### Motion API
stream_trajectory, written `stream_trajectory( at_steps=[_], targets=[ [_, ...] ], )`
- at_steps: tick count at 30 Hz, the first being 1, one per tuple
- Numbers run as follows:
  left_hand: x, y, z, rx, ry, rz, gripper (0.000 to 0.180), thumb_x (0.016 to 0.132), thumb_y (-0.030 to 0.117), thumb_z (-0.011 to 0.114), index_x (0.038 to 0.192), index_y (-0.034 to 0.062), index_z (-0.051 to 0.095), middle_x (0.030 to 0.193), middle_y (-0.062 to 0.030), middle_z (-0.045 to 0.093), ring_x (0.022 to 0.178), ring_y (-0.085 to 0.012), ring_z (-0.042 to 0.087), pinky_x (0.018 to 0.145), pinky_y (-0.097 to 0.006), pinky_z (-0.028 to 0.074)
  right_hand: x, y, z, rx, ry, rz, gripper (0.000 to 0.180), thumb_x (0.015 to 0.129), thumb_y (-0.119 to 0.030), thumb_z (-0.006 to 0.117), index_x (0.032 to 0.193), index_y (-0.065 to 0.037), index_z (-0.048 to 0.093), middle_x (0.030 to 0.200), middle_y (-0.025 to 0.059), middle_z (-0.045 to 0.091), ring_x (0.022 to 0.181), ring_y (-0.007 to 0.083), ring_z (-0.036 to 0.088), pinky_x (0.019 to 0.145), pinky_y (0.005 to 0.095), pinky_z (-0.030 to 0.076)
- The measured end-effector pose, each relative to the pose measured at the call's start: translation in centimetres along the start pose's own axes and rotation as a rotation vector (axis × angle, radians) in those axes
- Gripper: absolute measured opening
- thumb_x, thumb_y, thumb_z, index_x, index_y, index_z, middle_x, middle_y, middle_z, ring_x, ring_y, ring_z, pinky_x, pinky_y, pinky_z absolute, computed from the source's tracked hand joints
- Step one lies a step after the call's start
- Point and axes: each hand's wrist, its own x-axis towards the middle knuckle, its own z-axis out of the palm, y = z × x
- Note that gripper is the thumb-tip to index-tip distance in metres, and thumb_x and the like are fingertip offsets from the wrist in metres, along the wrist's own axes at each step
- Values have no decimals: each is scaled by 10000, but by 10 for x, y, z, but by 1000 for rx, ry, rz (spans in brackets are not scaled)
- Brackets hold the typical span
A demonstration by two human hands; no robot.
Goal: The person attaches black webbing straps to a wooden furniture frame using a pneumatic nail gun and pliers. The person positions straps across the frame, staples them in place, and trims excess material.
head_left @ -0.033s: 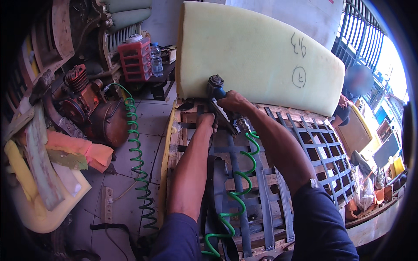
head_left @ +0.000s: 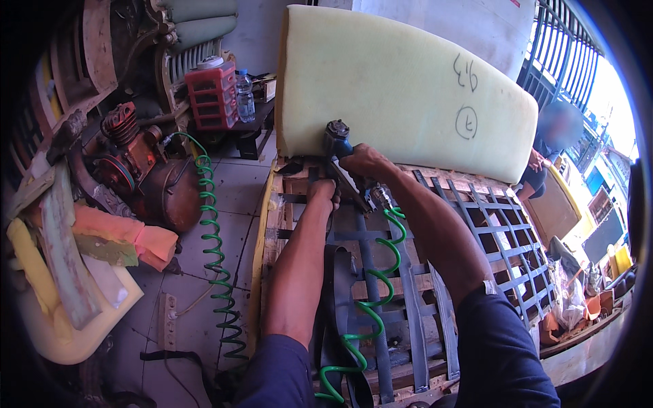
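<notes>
My right hand (head_left: 367,163) is wrapped round the grip of a pneumatic staple gun (head_left: 338,141). The gun's head is up against the lower edge of a pale yellow foam-padded panel (head_left: 401,88), above a wooden frame (head_left: 273,221). From the gun's handle trails a coiled green air hose (head_left: 371,309). Close to the gun's left side, my left hand (head_left: 324,192) is closed, its fingers curled at a dark webbing strap (head_left: 313,173) by the frame's rail; the fingertips are partly hidden. A loose black band (head_left: 337,279) hangs between my forearms.
Dark webbing (head_left: 507,228) crosses the frame at right. On the left stand a rusty air compressor (head_left: 166,194), a power strip (head_left: 167,319) and foam offcuts (head_left: 109,228). A red drawer unit (head_left: 212,95) and water bottle (head_left: 245,96) sit behind. Another person (head_left: 544,146) is at the far right.
</notes>
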Motion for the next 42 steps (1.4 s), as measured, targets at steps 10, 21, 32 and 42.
stream_trajectory(
  at_steps=[10, 21, 32, 42],
  targets=[
    [1, -6, 1, 44, 50, 38, 153, 972, 119, 529, 882, 31, 616, 645, -90, 560, 437, -188, 499, 369, -342, 325, -3, -1, 1, 17, -45, -3, 382, 768, -318, 685, 920, 28, 738, 894, 143, 735, 820, 236, 714, 737, 382, 555],
    [-2, -7, -1, 151, 104, 112, 147, 969, 125, 539, 868, 58, 622, 678, -86, 584, 444, -180, 519, 374, -361, 361, -10, -4, -1, 89, -77, 6, 386, 779, -323, 708, 922, 35, 743, 865, 142, 730, 759, 214, 708, 679, 380, 560],
    [-63, -23, -31, 215, -237, 274, 421, 999, 339, 665, 1190, -21, 563, 966, -132, 684, 686, -228, 676, 582, -354, 548, -341, 90, -88, 517, -107, 29, 386, 848, -251, 657, 1098, 42, 629, 767, 51, 649, 625, 127, 637, 571, 294, 507],
    [-299, -41, -42, 1365, 146, 618, 396, 974, 307, 633, 1157, -42, 584, 1044, -322, 674, 1014, -478, 662, 870, -502, 511, -469, 218, -45, 1100, 73, 272, 312, 831, -164, 636, 1064, 31, 567, 727, 59, 608, 516, 143, 602, 491, 297, 511]
  ],
)
